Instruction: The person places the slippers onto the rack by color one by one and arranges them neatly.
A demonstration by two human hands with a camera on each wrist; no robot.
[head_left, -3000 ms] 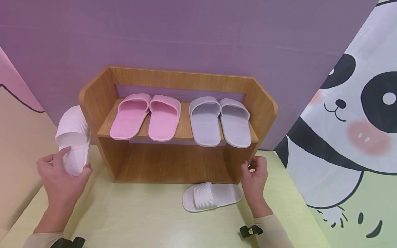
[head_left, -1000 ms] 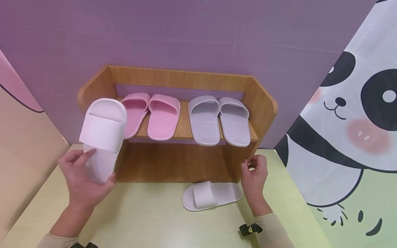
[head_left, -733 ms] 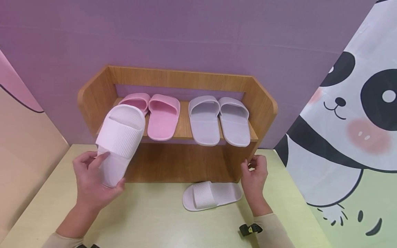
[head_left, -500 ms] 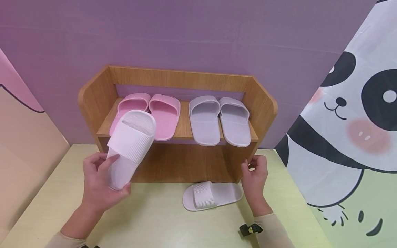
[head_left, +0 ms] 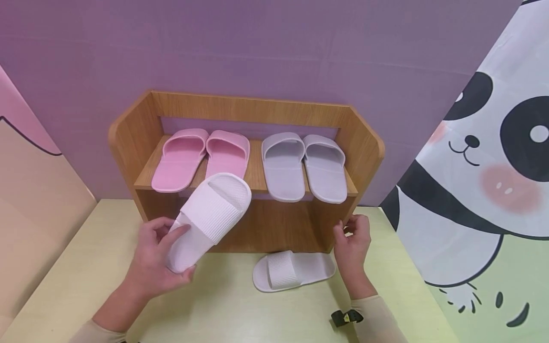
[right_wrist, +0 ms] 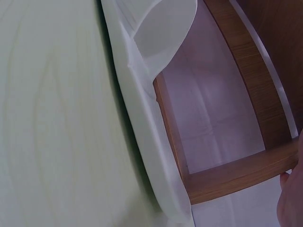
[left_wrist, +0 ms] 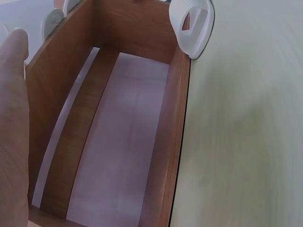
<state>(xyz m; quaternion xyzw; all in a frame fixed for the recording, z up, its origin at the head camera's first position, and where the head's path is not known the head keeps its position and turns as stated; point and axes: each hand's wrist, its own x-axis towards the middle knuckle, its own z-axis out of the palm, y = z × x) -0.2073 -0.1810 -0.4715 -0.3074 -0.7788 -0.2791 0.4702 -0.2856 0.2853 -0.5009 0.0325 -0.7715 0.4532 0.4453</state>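
In the head view my left hand [head_left: 150,267] pinches the heel end of a white slipper [head_left: 212,214] between thumb and fingers. It holds the slipper tilted in the air before the left half of the wooden shoe rack [head_left: 257,107]. My right hand [head_left: 353,243] has curled fingers at the front edge of the rack's right side panel and grips it there. A second white slipper [head_left: 309,267] lies sideways on the table, against the rack's lower front; the right wrist view shows its sole edge close up. Only part of my left hand [left_wrist: 12,142] shows in the left wrist view.
Two pink slippers [head_left: 177,166] and two grey slippers [head_left: 283,166] stand on the rack's upper shelf. The lower compartment [head_left: 274,226] opens toward me. A purple wall [head_left: 274,47] rises behind, and a panda-print wall [head_left: 472,200] borders the pale table [head_left: 223,309] on the right.
My left hand has carried the white slipper from outside the rack's left side to the right and lower, tilting its toe rightward. My right hand stays at the side panel.
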